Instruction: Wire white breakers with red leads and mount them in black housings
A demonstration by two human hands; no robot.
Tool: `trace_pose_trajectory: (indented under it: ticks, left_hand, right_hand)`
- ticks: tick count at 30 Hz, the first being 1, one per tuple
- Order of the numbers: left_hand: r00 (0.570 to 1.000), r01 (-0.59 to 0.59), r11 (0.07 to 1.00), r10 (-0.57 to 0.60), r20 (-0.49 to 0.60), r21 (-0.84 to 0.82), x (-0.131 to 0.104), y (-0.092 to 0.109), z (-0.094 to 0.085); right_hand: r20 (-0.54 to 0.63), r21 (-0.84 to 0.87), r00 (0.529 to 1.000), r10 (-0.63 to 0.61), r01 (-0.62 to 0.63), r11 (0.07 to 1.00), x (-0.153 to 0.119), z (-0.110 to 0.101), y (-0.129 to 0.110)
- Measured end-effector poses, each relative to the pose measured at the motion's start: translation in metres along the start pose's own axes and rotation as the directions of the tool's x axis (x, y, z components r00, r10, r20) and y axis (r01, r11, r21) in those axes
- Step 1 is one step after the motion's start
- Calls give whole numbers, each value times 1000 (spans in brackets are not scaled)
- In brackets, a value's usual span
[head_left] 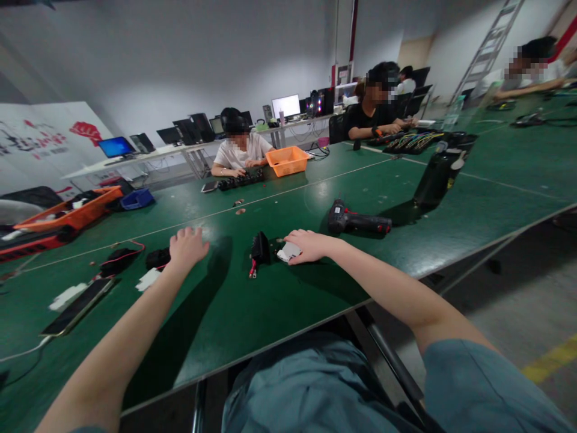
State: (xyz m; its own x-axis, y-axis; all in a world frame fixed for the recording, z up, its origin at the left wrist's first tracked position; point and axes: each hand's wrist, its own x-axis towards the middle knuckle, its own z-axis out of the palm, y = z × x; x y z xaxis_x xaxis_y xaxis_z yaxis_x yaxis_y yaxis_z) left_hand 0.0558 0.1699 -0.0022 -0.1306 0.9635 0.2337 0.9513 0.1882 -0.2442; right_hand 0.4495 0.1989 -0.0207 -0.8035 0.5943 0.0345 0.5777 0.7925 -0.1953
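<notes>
My right hand (311, 245) is closed on a small light-grey plastic piece (288, 251), low over the green table. Just left of it lies a black block-shaped part (260, 248) with short red wires (253, 269) at its near end. My left hand (187, 245) is held out with its fingers apart and nothing visible in it. Close by that hand sit a dark part (157, 258) and a white piece (148, 279), both partly hidden behind my left hand and forearm.
A cordless drill (358, 221) lies right of my right hand, before a black bottle (437, 177). At left are a phone (79, 307), another white piece (68, 296) and a black wired part (119, 262). Co-workers sit across the table, one beside an orange bin (288, 162).
</notes>
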Motion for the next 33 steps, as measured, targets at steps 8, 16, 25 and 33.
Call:
trace_pose_trajectory:
  ticks: [8, 16, 25, 33]
  left_hand:
    - [952, 245, 969, -234, 196, -31, -5, -73, 40]
    - [983, 97, 995, -93, 158, -16, -67, -99, 33]
    - [975, 106, 991, -120, 186, 83, -131, -139, 30]
    - [989, 72, 990, -86, 118, 118, -148, -149, 38]
  right_hand:
    - [-7, 8, 1000, 1, -1, 1000, 0, 2, 2]
    - [8, 16, 1000, 8, -8, 1000, 0, 0, 1]
    - [21, 13, 1000, 3, -4, 1000, 1, -1, 0]
    - [21, 8, 1000, 23, -23, 1000, -2, -3, -4]
